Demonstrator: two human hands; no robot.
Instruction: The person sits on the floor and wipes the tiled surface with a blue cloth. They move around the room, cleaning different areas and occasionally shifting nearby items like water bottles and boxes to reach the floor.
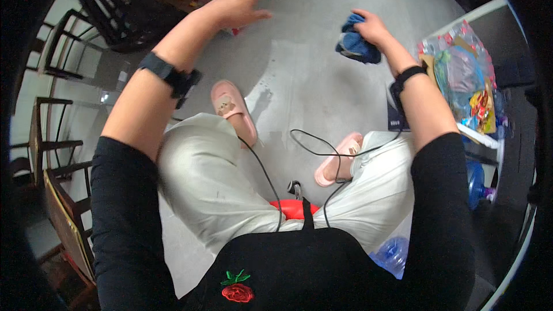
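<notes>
A bunched piece of dark blue cloth (360, 47) hangs from my right hand (370, 27), which grips its upper edge above the grey floor. Folds hide the cloth's full shape, so I cannot tell whether it is a garment. My left hand (245, 3) is stretched forward, holding nothing, its thumb and fingers apart. It is nearest a dark wooden piece of furniture with colourful items at the upper left. Black bands circle both forearms, the left band (168, 75) and the right band (406, 80).
Thin black cables (319, 153) loop between my legs. Pink slippers (233, 106) are on my feet. A white-edged table (484, 138) at right carries plastic bags and snack packets (479, 106); large blue water bottles (476, 185) stand below. Dark wooden chairs (56, 142) line the left.
</notes>
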